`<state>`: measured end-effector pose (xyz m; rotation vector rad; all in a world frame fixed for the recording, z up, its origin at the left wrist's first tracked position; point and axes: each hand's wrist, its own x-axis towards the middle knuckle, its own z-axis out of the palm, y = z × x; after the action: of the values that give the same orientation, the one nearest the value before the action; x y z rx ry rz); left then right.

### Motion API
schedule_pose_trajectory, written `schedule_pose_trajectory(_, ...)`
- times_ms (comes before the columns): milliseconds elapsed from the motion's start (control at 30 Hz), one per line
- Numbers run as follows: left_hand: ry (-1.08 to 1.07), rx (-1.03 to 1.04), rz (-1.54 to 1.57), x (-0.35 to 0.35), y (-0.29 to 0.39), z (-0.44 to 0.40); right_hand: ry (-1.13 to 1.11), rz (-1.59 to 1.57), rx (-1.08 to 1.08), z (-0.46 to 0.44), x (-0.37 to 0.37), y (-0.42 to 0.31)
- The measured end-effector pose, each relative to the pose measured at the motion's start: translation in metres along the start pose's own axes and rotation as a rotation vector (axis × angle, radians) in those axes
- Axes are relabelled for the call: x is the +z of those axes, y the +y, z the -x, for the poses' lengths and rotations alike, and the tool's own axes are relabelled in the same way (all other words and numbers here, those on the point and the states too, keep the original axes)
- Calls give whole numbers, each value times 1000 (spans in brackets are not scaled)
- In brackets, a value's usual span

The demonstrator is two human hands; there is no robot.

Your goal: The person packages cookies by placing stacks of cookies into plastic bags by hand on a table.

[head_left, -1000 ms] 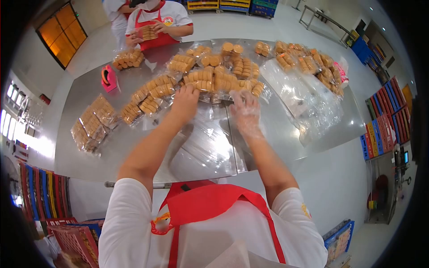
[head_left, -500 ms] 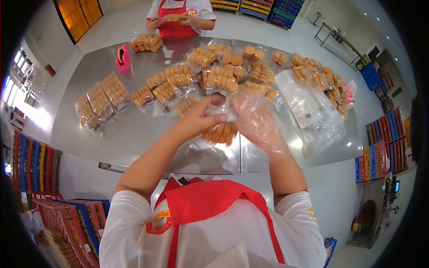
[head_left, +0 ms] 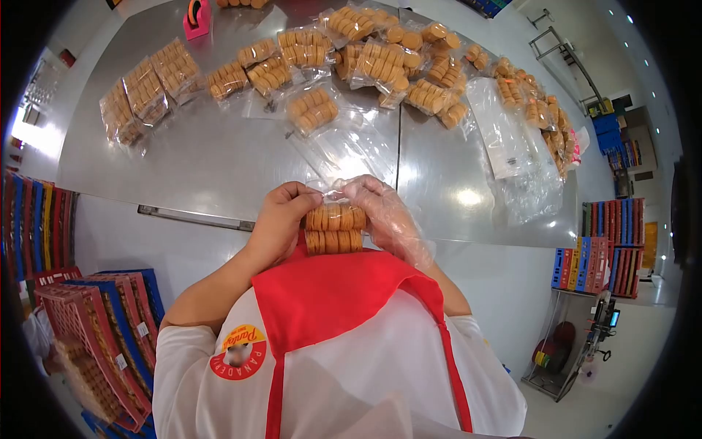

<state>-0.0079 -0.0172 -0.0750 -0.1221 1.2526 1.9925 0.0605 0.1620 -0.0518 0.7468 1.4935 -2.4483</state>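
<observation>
A clear bag of round biscuits (head_left: 335, 228), in two rows, hangs close to the red apron at the table's front edge. My left hand (head_left: 284, 216) is bare and pinches the bag's gathered top from the left. On the other side my right hand (head_left: 382, 214), in a clear plastic glove, has its fingers closed on the same top. Beyond them a bag of biscuits (head_left: 313, 110) lies on flat clear plastic bags (head_left: 344, 150). Many filled bags (head_left: 380, 62) are heaped farther back.
Three filled bags (head_left: 146, 91) lie at the left of the metal table (head_left: 219, 161). A pink tape dispenser (head_left: 196, 20) stands at the back left. Empty plastic bags (head_left: 512, 146) and more filled bags (head_left: 537, 110) are at the right. Crates (head_left: 102, 344) stand at lower left.
Both hands have come back from the heap toward the apron with a bag of biscuits between them. The view has tilted down, and the person across the table is out of sight.
</observation>
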Motion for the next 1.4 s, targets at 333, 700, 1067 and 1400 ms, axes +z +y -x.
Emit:
schedule_pose_trajectory(333, -18, -121, 208, 1, 9, 18, -14, 12, -109, 2, 3, 12)
schedule_pose_trajectory(700, -150, -186, 44, -25, -2, 21, -38, 121, 115, 20, -4, 5)
schedule_pose_trajectory(1067, -498, 228, -447, -45, -15, 10, -226, 220, -227, 32, -39, 32)
schedule_pose_trajectory(1400, -342, 10, -524, -16, -23, -34, -95, 1418, -349, 45, 2, 5)
